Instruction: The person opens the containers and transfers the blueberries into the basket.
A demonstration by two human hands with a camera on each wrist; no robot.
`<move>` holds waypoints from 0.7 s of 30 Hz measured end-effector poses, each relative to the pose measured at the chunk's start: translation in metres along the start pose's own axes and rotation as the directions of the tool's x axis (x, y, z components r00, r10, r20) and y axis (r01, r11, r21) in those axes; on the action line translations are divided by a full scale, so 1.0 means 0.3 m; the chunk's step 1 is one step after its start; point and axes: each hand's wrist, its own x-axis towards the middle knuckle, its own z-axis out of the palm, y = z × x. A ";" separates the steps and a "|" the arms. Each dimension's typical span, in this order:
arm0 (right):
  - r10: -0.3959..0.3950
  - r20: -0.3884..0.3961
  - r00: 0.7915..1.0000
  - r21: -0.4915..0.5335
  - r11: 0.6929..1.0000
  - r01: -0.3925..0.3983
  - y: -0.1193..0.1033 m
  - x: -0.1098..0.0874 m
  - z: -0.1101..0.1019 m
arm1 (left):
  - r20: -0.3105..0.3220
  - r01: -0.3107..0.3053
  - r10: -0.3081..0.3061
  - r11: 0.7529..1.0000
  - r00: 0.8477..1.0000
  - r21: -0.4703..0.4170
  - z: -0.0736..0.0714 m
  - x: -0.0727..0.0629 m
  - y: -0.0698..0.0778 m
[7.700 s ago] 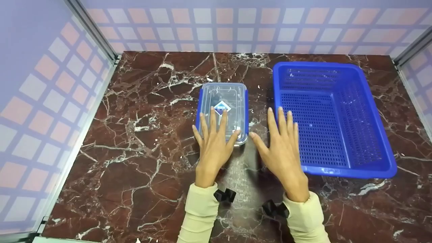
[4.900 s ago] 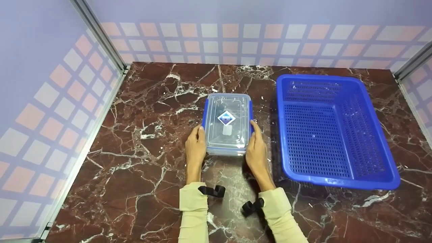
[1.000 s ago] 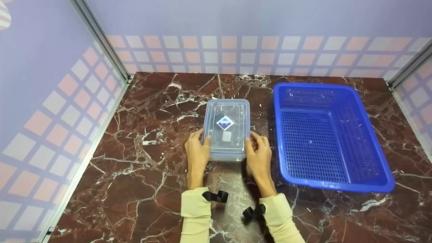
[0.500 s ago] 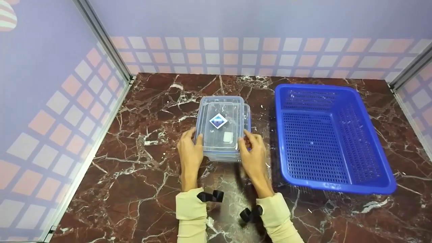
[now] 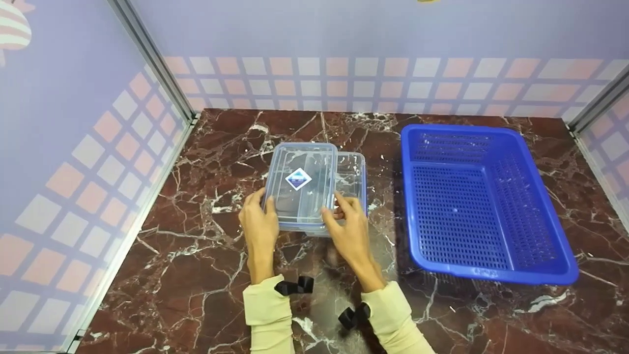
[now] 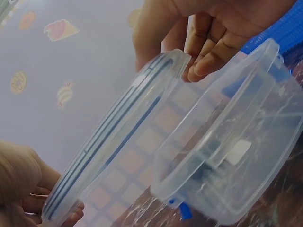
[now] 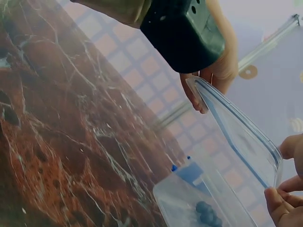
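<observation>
Both hands hold a clear rectangular lid with a blue seal and a diamond-shaped sticker. The left hand pinches its left edge, the right hand its right edge. In the left wrist view the lid is raised off the clear plastic food container, with a gap between them. From the head view it overlaps the container's left part, leaving the right side uncovered. Blue side clips show on the container. Inside it, the right wrist view shows a dark blue lumpy cluster. A small white patch shows on the container in the left wrist view.
A large blue perforated plastic basket stands to the right of the container. Everything rests on a dark red marbled tabletop. Checkered panels enclose the back and sides.
Earlier, flat hands lay near the closed container, then gripped its sides at the blue clips. Over the last second the lid has come off and moved left with both hands. The basket stays put.
</observation>
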 end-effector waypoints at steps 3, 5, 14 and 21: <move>-0.001 0.044 0.999 0.014 1.000 0.000 -0.013 -0.008 0.022 | -0.010 0.015 -0.015 1.000 1.000 0.018 -0.020 0.005 -0.017; -0.006 0.074 0.997 0.024 1.000 0.004 -0.022 -0.013 0.038 | -0.011 0.033 -0.032 0.999 0.999 0.027 -0.037 0.009 -0.028; -0.036 0.218 0.975 0.067 0.998 0.022 -0.047 -0.039 0.111 | -0.051 0.087 -0.085 0.995 0.995 0.043 -0.097 0.027 -0.094; -0.034 0.295 0.955 0.066 0.998 0.015 -0.068 -0.058 0.146 | -0.054 0.126 -0.123 0.991 0.991 0.051 -0.134 0.040 -0.123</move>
